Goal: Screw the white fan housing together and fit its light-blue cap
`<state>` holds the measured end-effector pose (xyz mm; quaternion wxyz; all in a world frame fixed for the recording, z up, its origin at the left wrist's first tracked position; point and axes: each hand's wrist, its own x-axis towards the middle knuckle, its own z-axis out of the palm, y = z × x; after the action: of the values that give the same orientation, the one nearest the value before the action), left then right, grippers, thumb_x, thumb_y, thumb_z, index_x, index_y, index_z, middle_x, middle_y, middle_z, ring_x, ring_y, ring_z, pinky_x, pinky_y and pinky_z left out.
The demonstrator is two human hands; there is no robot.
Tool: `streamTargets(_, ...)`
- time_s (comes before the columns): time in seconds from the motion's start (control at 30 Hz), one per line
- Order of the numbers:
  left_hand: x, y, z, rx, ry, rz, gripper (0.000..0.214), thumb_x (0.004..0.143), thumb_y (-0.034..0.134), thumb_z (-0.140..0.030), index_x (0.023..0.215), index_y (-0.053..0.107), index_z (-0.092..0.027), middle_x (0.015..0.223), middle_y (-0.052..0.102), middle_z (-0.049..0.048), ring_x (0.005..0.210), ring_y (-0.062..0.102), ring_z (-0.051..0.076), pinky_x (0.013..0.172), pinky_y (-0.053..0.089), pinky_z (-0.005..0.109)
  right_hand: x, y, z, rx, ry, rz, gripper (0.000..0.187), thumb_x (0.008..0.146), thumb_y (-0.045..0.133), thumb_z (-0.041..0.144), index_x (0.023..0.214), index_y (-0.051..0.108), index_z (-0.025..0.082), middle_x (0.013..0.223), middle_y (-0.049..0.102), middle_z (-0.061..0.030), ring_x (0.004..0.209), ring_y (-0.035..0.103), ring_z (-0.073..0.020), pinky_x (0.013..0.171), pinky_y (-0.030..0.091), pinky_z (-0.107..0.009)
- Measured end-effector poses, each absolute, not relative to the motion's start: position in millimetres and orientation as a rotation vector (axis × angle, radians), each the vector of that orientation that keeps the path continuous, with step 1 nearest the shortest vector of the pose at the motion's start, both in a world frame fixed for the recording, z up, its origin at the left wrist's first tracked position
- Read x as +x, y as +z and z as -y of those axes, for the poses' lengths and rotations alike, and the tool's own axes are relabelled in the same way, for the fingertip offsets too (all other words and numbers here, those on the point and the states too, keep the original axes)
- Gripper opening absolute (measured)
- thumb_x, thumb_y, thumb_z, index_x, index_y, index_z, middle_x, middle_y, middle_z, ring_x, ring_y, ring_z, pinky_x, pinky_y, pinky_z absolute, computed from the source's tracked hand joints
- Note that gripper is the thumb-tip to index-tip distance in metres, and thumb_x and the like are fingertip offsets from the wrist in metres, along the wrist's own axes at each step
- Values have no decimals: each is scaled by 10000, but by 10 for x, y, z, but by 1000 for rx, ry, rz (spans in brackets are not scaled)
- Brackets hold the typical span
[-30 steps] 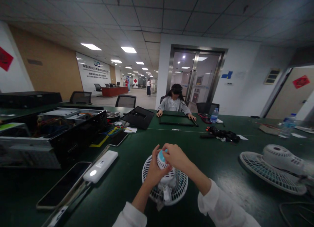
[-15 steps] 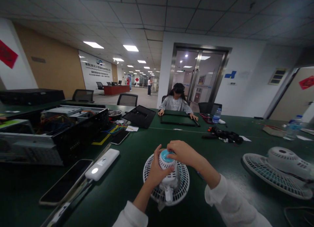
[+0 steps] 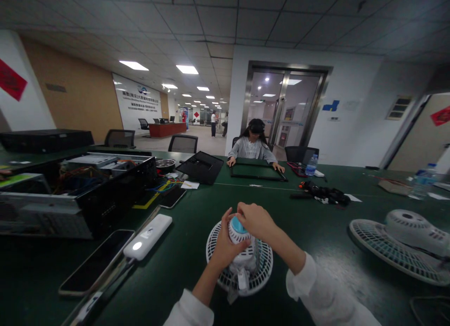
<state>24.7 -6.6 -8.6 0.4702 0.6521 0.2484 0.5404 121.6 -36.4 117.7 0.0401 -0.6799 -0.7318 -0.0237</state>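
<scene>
A white electric fan lies grille-down on the green table in front of me, its motor housing pointing up. My left hand is wrapped round the upper housing from the left, with the thumb across the front. The housing is topped by a light blue round cap. My right hand reaches over from the right, its curled fingers gripping the edge of this cap. Part of the cap and the right fingertips are hidden behind the hand.
A second white fan lies on the right. To the left are a white power bank, a phone and an open computer case. Across the table a person holds a black frame. Dark cables lie at right.
My right hand has turned slightly on the blue cap, its wrist and forearm shifting a little left and down. My left hand keeps its hold on the fan housing.
</scene>
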Motion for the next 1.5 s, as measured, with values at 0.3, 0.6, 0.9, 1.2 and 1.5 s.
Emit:
streamTargets(0.3, 236, -87, 71, 1599, 1296, -623, 854, 629, 733, -247, 1324, 238, -228, 1204, 470, 79, 1117, 491, 258, 999, 341, 417, 1575, 1338, 406, -1611, 169, 2596, 307, 759, 622, 203, 1066, 626, 206, 1065, 580, -54, 961, 550, -157, 829, 394, -245)
streamTargets(0.6, 244, -132, 51, 1617, 1314, -599, 838, 645, 719, -235, 1328, 232, -235, 1210, 465, 71, 1129, 476, 246, 998, 342, 394, 1443, 1328, 388, -1722, -15, 2600, 216, 785, 606, 288, 961, 642, 167, 973, 623, -73, 894, 590, -196, 767, 413, -274)
streamTargets(0.9, 246, -26, 105, 1590, 1317, -598, 838, 599, 745, -274, 1292, 276, -233, 1216, 478, 67, 1121, 491, 263, 988, 350, 403, 1055, 1122, 410, -2151, -274, 2226, 294, 855, 377, 126, 1131, 477, 104, 874, 665, -174, 813, 651, -275, 650, 463, -350)
streamTargets(1.2, 244, -95, 65, 1607, 1321, -614, 836, 615, 731, -255, 1310, 266, -222, 1197, 474, 73, 1112, 484, 256, 994, 337, 411, 1387, 1344, 498, -1821, -28, 2516, 236, 836, 490, 188, 1036, 613, 216, 1002, 622, -58, 931, 585, -168, 783, 419, -251)
streamTargets(1.5, 239, -109, 65, 1630, 1314, -625, 839, 635, 723, -250, 1324, 247, -226, 1207, 473, 79, 1110, 485, 257, 985, 347, 414, 1404, 1323, 410, -1726, -58, 2625, 193, 811, 552, 227, 966, 634, 147, 993, 620, -81, 955, 564, -198, 794, 412, -276)
